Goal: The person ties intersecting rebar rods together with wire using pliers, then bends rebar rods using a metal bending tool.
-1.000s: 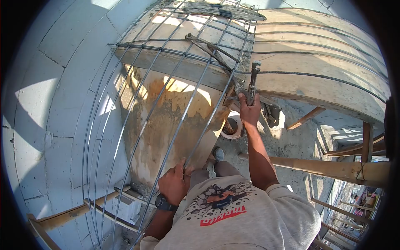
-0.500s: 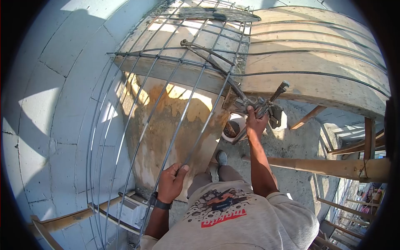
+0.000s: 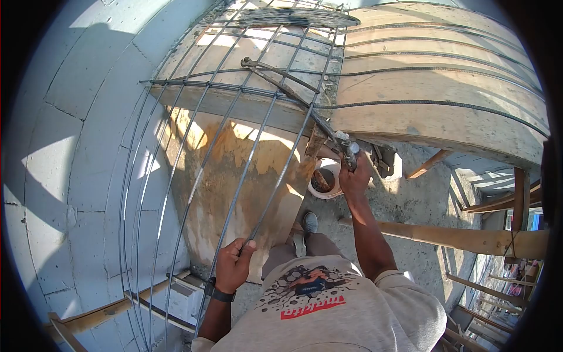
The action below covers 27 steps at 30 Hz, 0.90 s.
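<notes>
My left hand [image 3: 234, 264], with a dark band on its wrist, is closed around the lower end of a long steel rebar rod [image 3: 271, 199]. The rod slants up to the rebar grid [image 3: 243, 88]. My right hand [image 3: 356, 176] grips a short metal tool that looks like a hammer [image 3: 350, 151]; its far end is upward and its lower part is hidden by my fingers. Just past it lies a long dark metal tool with two arms [image 3: 287, 88], resting across the grid and the concrete edge. A white bucket [image 3: 334, 190] stands below my right hand.
Wooden formwork [image 3: 434, 88] with several rebar rods spans the upper right. A bundle of wire [image 3: 299, 17] lies on the grid. A block wall [image 3: 64, 164] rises at left. A wooden beam [image 3: 446, 234] crosses at right, and a plastered panel [image 3: 229, 176] stands before my legs.
My right hand has turned, and the hammer-like tool has swung left and stands more end-on to me. My left hand keeps its grip on the rod. The whole view has shifted slightly.
</notes>
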Motion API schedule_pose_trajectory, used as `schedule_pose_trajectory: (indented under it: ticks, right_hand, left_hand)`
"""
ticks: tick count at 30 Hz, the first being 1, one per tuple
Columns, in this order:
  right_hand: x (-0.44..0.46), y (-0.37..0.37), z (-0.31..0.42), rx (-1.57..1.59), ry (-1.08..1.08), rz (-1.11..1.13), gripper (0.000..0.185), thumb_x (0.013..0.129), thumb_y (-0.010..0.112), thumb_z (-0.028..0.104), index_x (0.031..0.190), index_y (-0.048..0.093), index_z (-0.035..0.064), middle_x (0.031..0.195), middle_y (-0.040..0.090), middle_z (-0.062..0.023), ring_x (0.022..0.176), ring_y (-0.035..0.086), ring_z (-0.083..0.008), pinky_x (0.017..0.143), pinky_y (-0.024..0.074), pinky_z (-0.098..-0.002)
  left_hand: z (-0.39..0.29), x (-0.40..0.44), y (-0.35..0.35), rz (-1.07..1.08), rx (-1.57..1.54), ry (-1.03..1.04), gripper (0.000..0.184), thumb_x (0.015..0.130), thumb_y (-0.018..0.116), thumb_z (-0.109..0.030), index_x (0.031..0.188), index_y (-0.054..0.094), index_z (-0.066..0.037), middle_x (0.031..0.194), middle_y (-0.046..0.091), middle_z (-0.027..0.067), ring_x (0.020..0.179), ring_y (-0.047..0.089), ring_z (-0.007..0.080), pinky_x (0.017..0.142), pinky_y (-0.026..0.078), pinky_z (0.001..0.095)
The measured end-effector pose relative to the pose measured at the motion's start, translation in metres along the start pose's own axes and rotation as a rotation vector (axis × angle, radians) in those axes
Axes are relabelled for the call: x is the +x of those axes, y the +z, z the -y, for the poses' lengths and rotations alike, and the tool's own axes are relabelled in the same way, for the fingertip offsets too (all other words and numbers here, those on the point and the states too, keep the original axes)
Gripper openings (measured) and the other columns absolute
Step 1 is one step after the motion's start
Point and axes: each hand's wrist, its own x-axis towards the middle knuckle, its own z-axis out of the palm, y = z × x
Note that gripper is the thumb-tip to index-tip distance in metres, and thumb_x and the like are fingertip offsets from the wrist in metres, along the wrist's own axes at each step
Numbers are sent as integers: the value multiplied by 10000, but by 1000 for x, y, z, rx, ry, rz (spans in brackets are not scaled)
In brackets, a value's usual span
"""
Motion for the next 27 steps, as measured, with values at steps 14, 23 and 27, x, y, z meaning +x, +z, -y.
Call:
schedule_pose_trajectory:
  ticks: [14,23,27]
  right_hand:
    - [10,26,-4,95,30,43,291,910,752,113,1147,611,22,940,672,-202,846,688,-423,721,534,-434]
    - [8,21,10,22,187,31,320,937,762,225,1128,597,29,911,667,-231,825,668,-465,716,527,-474]
    - [10,24,12,20,191,61,396,964,750,321,1103,579,-8,993,666,-266,924,651,-489,772,509,-498]
  left_hand:
    - [-3,0,3,17,-253,-169,358,1087,606,-311,901,692,-17,596,481,-52,550,428,34,511,320,255]
    - [5,6,8,18,-298,-169,396,1096,576,-348,897,691,-26,567,462,-35,537,438,43,508,329,271]
    - [11,12,8,-95,7,-18,335,1065,597,-301,921,686,-11,634,599,98,593,609,220,559,439,367]
